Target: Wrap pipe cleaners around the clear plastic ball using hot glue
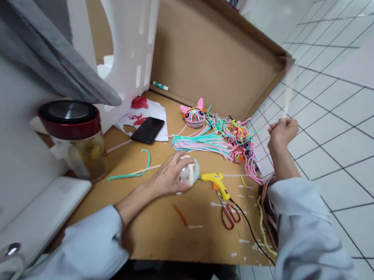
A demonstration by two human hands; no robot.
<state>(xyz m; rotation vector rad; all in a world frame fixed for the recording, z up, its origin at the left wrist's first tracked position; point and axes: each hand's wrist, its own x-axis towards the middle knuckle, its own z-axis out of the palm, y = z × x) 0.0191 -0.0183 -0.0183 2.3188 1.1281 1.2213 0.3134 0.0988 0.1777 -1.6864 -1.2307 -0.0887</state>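
While the left hand [166,174] encloses a clear ball [193,173] just above or on the bench [153,230], the right hand [284,130] is raised well apart from it, over the tiled floor [330,159]. The left fingers grip the ball from its left side; a pale strip [187,170] lies across the ball's surface. The right fingers are closed and appear to pinch a blurred, pale strand [288,97] extending upward.

The step in hand appears to be handling the strand while the ball is held steady. Any next move on the ball calls for a stable left grip and clearance from the nozzle of the yellow glue gun [216,179], which points toward the ball just beside it. Whether the nozzle is hot cannot be determined.

Red-handled scissors [230,216] lie beside the glue gun. A bundle of pastel stems [204,144] lies beyond the ball.
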